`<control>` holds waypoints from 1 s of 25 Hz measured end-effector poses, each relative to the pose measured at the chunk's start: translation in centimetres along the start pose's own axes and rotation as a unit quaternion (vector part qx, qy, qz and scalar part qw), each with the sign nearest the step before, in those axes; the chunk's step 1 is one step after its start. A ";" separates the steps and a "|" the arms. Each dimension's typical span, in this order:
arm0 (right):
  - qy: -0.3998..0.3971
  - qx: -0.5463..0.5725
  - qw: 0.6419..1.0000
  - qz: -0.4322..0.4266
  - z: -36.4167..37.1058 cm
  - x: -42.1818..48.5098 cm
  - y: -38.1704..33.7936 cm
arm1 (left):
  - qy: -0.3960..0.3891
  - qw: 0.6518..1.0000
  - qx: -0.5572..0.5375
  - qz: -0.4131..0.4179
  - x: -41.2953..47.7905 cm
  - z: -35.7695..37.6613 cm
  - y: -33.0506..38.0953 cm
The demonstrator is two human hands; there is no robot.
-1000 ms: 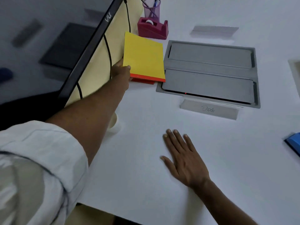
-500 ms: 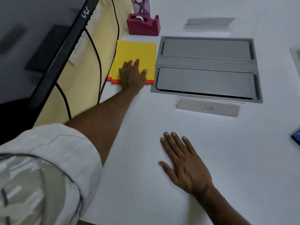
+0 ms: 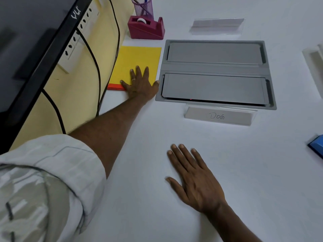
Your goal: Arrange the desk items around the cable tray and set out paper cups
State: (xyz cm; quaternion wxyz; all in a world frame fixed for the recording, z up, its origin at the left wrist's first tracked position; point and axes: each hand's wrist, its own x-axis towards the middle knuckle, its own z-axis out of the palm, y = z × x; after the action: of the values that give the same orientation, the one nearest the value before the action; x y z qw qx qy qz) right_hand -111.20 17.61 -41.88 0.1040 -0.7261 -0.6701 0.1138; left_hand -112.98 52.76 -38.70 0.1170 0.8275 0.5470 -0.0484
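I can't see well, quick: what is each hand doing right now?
Left hand: open, fingers spread flat on the yellow pad, holding nothing.
Right hand: open, palm down on the white desk, holding nothing.

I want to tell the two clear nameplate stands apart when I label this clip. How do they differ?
The near nameplate sits against the cable tray on its near side and reads "Dog"; the far nameplate lies beyond the tray and shows no writing from here. The near one touches or almost touches the tray's rim; the far one stands clearly apart. Both are long, clear stands running parallel to the tray.
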 end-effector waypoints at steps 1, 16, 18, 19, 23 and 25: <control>0.002 0.000 1.000 0.000 0.0 0.0 0.0 | 0.001 1.000 0.003 0.005 0.1 0.0 -0.3; 0.001 -0.010 1.000 -0.005 0.3 0.1 0.2 | 0.006 0.997 0.061 0.036 -0.4 0.8 -1.5; 0.001 -0.009 1.000 -0.002 0.4 0.0 0.1 | -0.011 0.998 0.059 0.033 -0.6 0.1 -1.4; 0.001 -0.009 1.000 -0.003 0.4 0.1 0.1 | -0.011 0.999 0.044 0.030 -0.8 -0.2 -1.2; -0.016 -0.026 1.000 -0.002 0.3 -0.1 0.2 | 0.068 0.995 0.018 0.070 -3.9 -1.1 1.3; -0.044 -0.039 0.998 -0.001 -0.2 0.0 0.0 | 0.129 0.976 0.062 0.163 -6.7 -1.7 3.3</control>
State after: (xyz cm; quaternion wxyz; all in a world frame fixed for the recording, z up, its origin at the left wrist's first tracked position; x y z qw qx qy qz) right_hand -111.12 17.56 -41.68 0.0461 -0.7233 -0.6785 0.1197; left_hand -112.68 45.89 -35.22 0.0004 0.9104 0.4114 0.0442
